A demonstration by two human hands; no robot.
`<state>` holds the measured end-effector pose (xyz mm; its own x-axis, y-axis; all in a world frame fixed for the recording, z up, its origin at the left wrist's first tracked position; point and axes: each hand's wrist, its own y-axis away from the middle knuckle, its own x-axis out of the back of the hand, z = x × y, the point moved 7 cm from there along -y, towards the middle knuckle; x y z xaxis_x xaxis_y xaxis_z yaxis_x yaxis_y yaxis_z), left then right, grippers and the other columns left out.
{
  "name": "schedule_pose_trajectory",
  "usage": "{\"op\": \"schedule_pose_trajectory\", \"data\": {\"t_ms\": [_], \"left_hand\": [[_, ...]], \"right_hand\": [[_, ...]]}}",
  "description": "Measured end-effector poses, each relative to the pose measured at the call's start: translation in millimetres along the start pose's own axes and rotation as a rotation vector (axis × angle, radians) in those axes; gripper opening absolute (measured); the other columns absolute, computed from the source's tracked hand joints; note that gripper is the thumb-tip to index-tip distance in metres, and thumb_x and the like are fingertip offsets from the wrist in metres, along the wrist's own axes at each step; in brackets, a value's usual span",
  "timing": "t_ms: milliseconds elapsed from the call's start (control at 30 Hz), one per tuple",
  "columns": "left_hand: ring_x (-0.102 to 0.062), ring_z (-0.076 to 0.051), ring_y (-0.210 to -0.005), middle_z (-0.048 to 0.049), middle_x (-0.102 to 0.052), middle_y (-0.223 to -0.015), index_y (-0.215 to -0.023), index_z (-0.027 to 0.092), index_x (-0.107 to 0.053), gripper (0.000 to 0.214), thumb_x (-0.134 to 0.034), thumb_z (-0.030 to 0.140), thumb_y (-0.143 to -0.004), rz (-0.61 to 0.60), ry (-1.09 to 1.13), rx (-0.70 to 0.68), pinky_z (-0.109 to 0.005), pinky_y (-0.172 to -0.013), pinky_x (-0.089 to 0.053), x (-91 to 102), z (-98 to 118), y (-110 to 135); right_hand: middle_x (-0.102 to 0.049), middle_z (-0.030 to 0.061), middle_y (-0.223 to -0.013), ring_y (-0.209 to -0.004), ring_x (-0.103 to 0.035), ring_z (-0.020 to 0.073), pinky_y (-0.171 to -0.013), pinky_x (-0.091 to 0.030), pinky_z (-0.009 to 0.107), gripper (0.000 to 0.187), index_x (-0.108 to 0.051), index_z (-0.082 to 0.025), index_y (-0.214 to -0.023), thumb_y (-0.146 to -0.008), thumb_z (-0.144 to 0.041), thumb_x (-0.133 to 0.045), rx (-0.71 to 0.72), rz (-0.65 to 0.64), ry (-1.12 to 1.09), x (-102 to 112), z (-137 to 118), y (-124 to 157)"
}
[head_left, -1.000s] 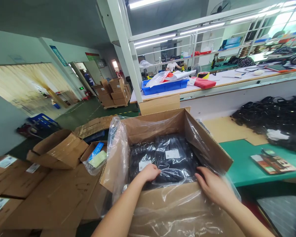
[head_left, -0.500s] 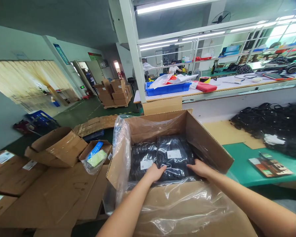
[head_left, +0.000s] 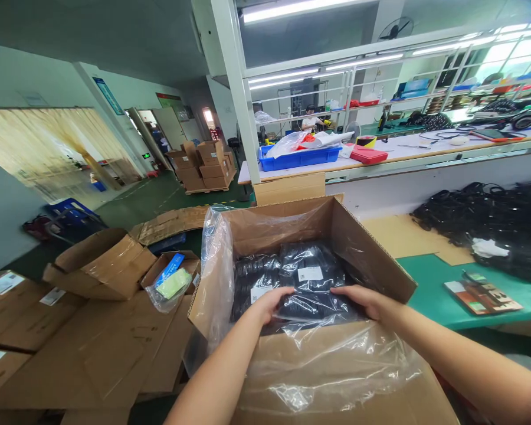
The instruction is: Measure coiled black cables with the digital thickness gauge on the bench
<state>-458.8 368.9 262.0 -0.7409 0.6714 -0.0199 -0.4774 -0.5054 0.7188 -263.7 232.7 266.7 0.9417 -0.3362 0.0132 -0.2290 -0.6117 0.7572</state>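
In the head view, an open cardboard box lined with a clear plastic liner stands in front of me. Two clear bags packed with black coils, each with a white label, lie side by side in it. My left hand grips the near left part of the right-hand bag of black coils, thumb on top and the other fingers partly hidden. On its near right part, my right hand holds the same bag, fingers partly hidden. The left-hand bag sits beside my left hand, untouched as far as I can see.
Right of the box, a green table bears a notebook and a black cable pile. Flattened cardboard and an open carton lie left. A shelf behind holds a blue tray. A person sits far back.
Both hands have shifted slightly up and inward over the near part of the right-hand bag, whose plastic is now more creased. The view has shifted slightly.
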Motion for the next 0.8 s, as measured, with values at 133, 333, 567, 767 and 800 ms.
{"op": "schedule_pose_trajectory", "data": {"t_ms": [133, 333, 567, 767, 800], "left_hand": [[-0.061, -0.017, -0.059, -0.0026, -0.068, -0.068, -0.079, 0.015, -0.063, 0.052, -0.064, 0.067, -0.074, -0.053, 0.105, 0.087, -0.030, -0.063, -0.050, -4.6, 0.9, -3.8], [-0.065, -0.014, -0.067, -0.0028, -0.069, -0.076, -0.085, 0.012, -0.063, 0.026, -0.062, 0.038, -0.089, -0.130, 0.257, 0.097, -0.029, -0.069, -0.055, -15.0, 5.3, -6.6], [-0.065, -0.013, -0.060, -0.0036, -0.068, -0.067, -0.077, 0.010, -0.063, 0.023, -0.054, 0.026, -0.092, -0.127, 0.362, 0.023, -0.027, -0.064, -0.057, -8.2, 31.7, 20.9], [-0.067, -0.022, -0.055, -0.0116, -0.070, -0.065, -0.075, 0.009, -0.068, 0.015, -0.064, 0.023, -0.077, -0.087, 0.419, -0.204, -0.034, -0.059, -0.057, 11.7, 29.6, 90.5], [-0.068, -0.022, -0.059, -0.0099, -0.071, -0.069, -0.079, 0.011, -0.069, 0.012, -0.068, 0.022, -0.074, -0.060, 0.428, -0.275, -0.033, -0.061, -0.057, 20.4, 24.7, 103.3]], "right_hand": [[-0.073, 0.0104, -0.094, -0.082, -0.072, 0.0218, -0.076, -0.060, 0.033, 0.038, -0.061, -0.013, -0.108, -0.088, -0.045, -0.062, -0.044, -0.087, -0.139, -4.3, -0.7, 1.6], [-0.073, 0.0107, -0.087, -0.078, -0.072, 0.0204, -0.078, -0.060, 0.032, 0.030, -0.063, -0.011, -0.105, -0.090, -0.037, -0.060, -0.031, -0.157, -0.275, -14.6, -10.7, 10.0], [-0.073, 0.0118, -0.085, -0.068, -0.071, 0.0190, -0.069, -0.060, 0.028, 0.024, -0.064, -0.008, -0.099, -0.089, -0.030, -0.061, 0.113, -0.139, -0.253, -24.1, -40.0, 29.8], [-0.073, 0.0146, -0.087, -0.081, -0.072, 0.0276, -0.077, -0.060, 0.036, 0.038, -0.067, -0.013, -0.089, -0.085, -0.049, -0.057, 0.334, -0.122, -0.103, -62.7, -39.4, 72.0], [-0.073, 0.0141, -0.089, -0.087, -0.071, 0.0292, -0.082, -0.059, 0.038, 0.041, -0.068, -0.015, -0.088, -0.085, -0.053, -0.054, 0.410, -0.119, -0.041, -70.9, -36.5, 80.3]]}}
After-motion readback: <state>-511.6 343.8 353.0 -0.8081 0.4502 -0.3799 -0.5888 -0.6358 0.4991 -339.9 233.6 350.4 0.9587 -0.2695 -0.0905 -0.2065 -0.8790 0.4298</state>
